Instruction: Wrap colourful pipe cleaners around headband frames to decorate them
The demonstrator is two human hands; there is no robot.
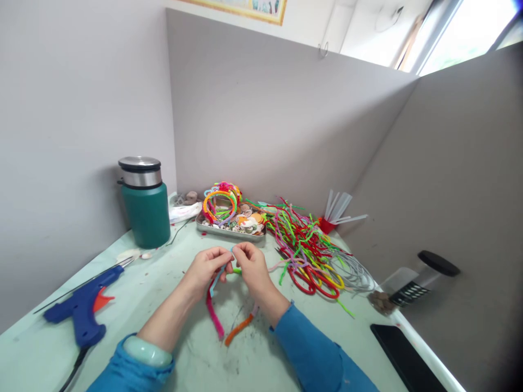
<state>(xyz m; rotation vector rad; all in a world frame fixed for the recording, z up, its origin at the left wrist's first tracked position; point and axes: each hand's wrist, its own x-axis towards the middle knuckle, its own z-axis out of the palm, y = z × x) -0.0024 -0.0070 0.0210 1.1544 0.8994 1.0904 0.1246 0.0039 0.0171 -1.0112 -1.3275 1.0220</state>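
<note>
Above the middle of the table, my left hand and my right hand meet with fingertips pinched. Between them is a light blue pipe cleaner, its tail hanging below the left fingers. From under my hands curves a band of pipe cleaners, with a magenta end on the left and an orange end on the right. These ends are apart, pointing toward each other. A bit of green pipe cleaner shows between the hands. My fingers hide where the pieces join.
A blue glue gun and a green flask are left. Behind my hands, a metal tray holds discs and pipe-cleaner rings. Rightward lie loose pipe cleaners, red-handled scissors, a red cup, a jar and a phone.
</note>
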